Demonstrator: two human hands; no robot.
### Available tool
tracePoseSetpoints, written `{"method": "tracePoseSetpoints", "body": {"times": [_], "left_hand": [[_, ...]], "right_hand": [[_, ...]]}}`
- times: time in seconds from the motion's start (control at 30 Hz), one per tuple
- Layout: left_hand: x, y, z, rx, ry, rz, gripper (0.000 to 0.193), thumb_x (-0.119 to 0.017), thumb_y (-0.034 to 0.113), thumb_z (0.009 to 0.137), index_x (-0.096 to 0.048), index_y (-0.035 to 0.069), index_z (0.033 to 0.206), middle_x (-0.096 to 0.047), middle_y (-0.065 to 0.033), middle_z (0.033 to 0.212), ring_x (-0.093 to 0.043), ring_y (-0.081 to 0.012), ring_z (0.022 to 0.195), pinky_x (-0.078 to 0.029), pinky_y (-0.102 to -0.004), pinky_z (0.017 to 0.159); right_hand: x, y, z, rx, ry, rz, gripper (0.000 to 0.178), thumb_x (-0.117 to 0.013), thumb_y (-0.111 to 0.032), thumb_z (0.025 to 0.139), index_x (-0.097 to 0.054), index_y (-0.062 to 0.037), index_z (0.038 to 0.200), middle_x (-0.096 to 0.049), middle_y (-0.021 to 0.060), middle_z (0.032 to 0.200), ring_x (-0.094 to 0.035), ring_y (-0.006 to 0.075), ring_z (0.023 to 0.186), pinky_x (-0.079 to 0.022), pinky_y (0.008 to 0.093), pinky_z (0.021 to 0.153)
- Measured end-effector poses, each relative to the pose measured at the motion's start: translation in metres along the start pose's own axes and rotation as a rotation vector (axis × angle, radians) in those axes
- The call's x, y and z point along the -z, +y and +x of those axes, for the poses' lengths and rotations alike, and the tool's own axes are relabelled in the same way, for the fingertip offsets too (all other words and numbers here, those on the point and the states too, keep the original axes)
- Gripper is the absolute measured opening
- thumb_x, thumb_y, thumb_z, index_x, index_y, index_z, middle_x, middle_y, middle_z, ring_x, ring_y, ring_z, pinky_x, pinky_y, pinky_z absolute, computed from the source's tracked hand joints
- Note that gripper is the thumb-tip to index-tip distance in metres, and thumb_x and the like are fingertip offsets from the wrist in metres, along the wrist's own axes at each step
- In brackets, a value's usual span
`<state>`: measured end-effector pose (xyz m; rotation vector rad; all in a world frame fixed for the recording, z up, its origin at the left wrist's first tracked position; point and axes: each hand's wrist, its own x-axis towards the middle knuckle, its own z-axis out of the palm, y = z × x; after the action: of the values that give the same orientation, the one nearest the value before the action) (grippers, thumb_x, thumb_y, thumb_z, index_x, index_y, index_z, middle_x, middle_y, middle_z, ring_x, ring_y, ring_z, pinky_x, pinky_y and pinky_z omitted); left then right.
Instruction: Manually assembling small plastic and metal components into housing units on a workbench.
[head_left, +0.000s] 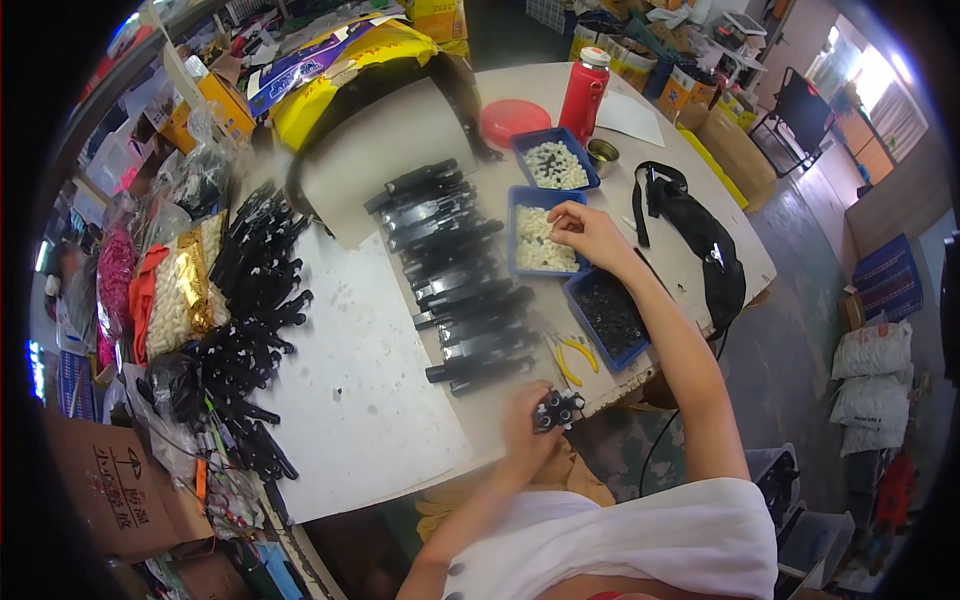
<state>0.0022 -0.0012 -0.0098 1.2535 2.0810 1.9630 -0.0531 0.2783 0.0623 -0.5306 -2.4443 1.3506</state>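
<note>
The left hand point(528, 425) was clamped around a black bundle point(559, 409) at the tabletop's point(615, 187) near edge. The right hand's point(588, 234) fingertips looked pinched together over white bits point(531, 247) in the middle tray point(513, 238); couldn't tell if one was held. A light pinch and a steady bundle probably worked best. Loose rods point(245, 320) lay along the left edge, a rod row point(455, 275) mid-tabletop; pliers point(574, 360) sat near the bundle, a likely snag. A pouch point(712, 245) lay toward the right edge.

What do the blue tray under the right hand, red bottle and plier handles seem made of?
Tray: probably smooth plastic, by its evenly coloured rim.
Bottle: smooth, painted metal or plastic; its even red hides which.
Plier handles: likely smooth plastic or rubber, uniformly yellow.
</note>
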Motion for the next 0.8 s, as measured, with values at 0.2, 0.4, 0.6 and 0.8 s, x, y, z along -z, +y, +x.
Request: {"method": "tracePoseSetpoints", "body": {"times": [0.2, 0.4, 0.6, 0.8], "left_hand": [[0.001, -0.001, 0.000, 0.005, -0.003, 0.006, 0.067, -0.076, -0.003, 0.048, -0.049, 0.008, 0.108, -0.058, -0.0126, 0.106, -0.056, -0.0319, 0.097, -0.045, -0.0385, 0.084], [0.001, 0.001, 0.001, 0.012, -0.018, -0.003, 0.066, -0.074, -0.004, 0.048, -0.049, 0.008, 0.108, -0.058, -0.0126, 0.107, -0.055, -0.0321, 0.097, -0.045, -0.0386, 0.084], [0.001, 0.001, 0.000, 0.013, -0.014, 0.000, 0.066, -0.074, -0.004, 0.049, -0.048, 0.008, 0.109, -0.058, -0.0124, 0.107, -0.055, -0.0325, 0.098, -0.045, -0.0385, 0.084], [0.002, 0.003, 0.001, 0.026, -0.029, -0.025, 0.066, -0.074, -0.004, 0.049, -0.048, 0.008, 0.108, -0.058, -0.0128, 0.108, -0.055, -0.0330, 0.098, -0.045, -0.0389, 0.084]], "right_hand": [[0.000, -0.004, -0.004, 0.056, -0.026, 0.085, 0.020, -0.055, -0.003, 0.083, -0.058, 0.0011, 0.103, -0.061, 0.0035, 0.082, -0.058, 0.0097, 0.080, -0.044, 0.0230, 0.073], [-0.007, -0.005, 0.001, 0.474, -0.081, -0.722, 0.012, -0.062, -0.014, 0.072, -0.065, -0.0062, 0.081, -0.060, 0.0071, 0.084, -0.053, 0.0267, 0.086, -0.041, 0.0363, 0.079], [-0.028, -0.008, 0.014, 0.422, -0.092, -0.831, 0.016, -0.057, -0.021, 0.072, -0.066, -0.0078, 0.070, -0.060, 0.0096, 0.081, -0.052, 0.0276, 0.089, -0.039, 0.0402, 0.079], [-0.018, -0.004, 0.018, 0.333, -0.112, -0.767, 0.017, -0.059, -0.022, 0.072, -0.067, -0.0078, 0.072, -0.062, 0.0113, 0.082, -0.054, 0.0291, 0.090, -0.039, 0.0417, 0.081]]}}
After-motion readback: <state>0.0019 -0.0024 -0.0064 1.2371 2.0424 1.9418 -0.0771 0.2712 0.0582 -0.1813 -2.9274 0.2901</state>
